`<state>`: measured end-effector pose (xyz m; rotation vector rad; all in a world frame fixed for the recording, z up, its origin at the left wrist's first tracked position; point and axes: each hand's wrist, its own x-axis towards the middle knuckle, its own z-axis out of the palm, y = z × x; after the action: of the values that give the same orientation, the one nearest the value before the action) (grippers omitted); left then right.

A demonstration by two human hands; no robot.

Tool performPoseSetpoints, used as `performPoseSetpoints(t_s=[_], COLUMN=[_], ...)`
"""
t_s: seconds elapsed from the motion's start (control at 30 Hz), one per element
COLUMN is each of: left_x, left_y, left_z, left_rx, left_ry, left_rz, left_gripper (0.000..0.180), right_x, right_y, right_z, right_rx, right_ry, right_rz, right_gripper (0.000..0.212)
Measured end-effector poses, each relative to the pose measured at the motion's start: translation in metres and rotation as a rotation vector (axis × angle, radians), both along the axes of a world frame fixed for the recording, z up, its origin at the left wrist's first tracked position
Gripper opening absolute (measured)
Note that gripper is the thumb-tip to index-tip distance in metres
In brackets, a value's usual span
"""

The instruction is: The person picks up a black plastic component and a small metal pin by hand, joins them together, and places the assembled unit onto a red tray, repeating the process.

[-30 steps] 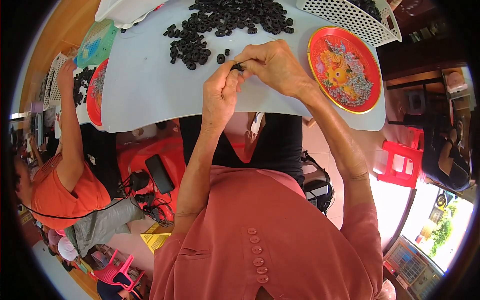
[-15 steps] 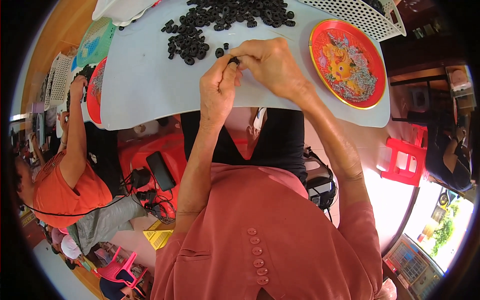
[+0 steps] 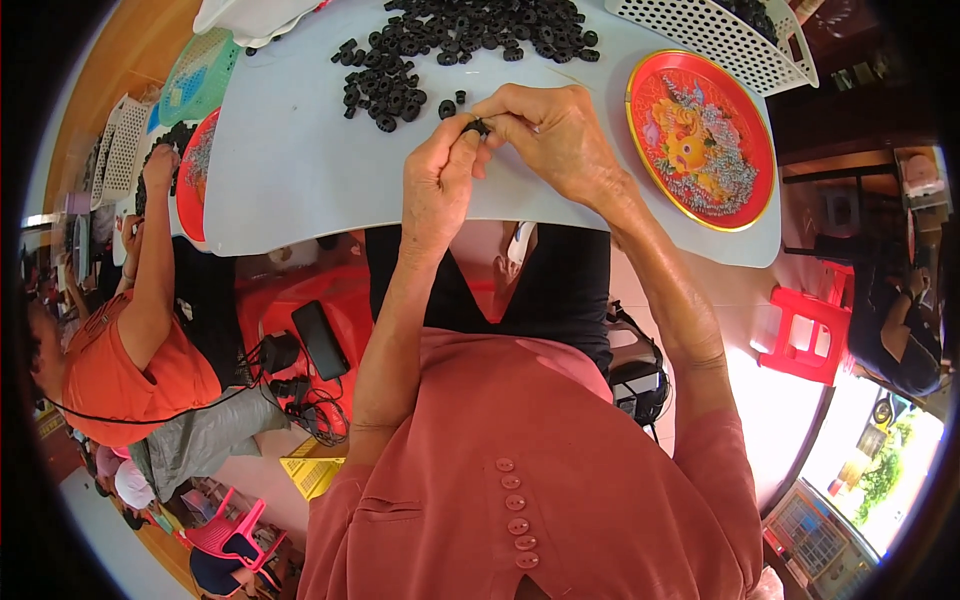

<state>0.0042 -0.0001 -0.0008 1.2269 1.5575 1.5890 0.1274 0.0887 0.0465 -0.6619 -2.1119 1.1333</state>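
Observation:
Between my fingertips is a small black plastic piece (image 3: 478, 127), which looks like a cord lock; the fingers partly hide it. My left hand (image 3: 436, 190) pinches it between thumb and fingers. From the other side my right hand (image 3: 560, 138) closes on the same piece with thumb and forefinger. Just beyond the fingers, a rounded black body (image 3: 447, 109) and a smaller black plunger-like part (image 3: 460, 97) rest on the pale table (image 3: 300, 150). Farther off lies a large pile of black pieces (image 3: 480, 30), with a looser cluster (image 3: 385, 90) nearer me.
To the right, a red round tray (image 3: 655, 82) holds many tiny silvery pieces (image 3: 735, 185). Behind it stands a white perforated basket (image 3: 690, 30) with black parts. A white container (image 3: 250, 18) and a green basket (image 3: 195, 80) are at left, where a person in orange (image 3: 140, 360) works.
The view has shifted slightly, so the table and tray sit a little lower and farther right. Both hands keep their pinch on the black piece, with hardly any movement.

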Motion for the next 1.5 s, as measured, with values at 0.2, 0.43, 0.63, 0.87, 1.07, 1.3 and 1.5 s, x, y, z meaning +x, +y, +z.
performPoseSetpoints(t_s=[0.2,0.43,0.63,0.87,1.07,1.3,1.5], left_x=[0.001,0.001,0.001,-0.001,0.001,-0.001,-0.001], left_y=[0.001,-0.001,0.001,0.001,0.003,-0.002,-0.001], left_z=[0.001,0.001,-0.002,-0.001,-0.003,-0.001,0.0], left_rx=[-0.008,-0.002,0.008,0.015,0.036,0.001,-0.005], left_ry=[0.022,0.038,0.034,-0.007,0.016,0.034,-0.003], left_rz=[0.014,0.012,0.01,-0.006,0.018,-0.003,0.007], left_gripper=[0.018,0.018,0.019,0.019,0.019,0.019,0.019], right_x=[-0.002,0.0,0.002,0.0,-0.005,-0.001,-0.007], right_y=[0.005,0.004,0.003,0.005,-0.005,0.002,-0.002], right_z=[-0.002,-0.005,-0.004,0.004,-0.009,-0.005,-0.008], right_rx=[0.108,0.068,0.049,-0.037,0.121,-0.003,0.103], right_ry=[-0.005,-0.001,-0.026,-0.094,0.041,0.002,0.045], right_rz=[0.03,0.043,0.022,0.024,-0.025,0.032,0.038], right_gripper=[0.013,0.015,0.016,0.018,0.017,0.014,0.012])
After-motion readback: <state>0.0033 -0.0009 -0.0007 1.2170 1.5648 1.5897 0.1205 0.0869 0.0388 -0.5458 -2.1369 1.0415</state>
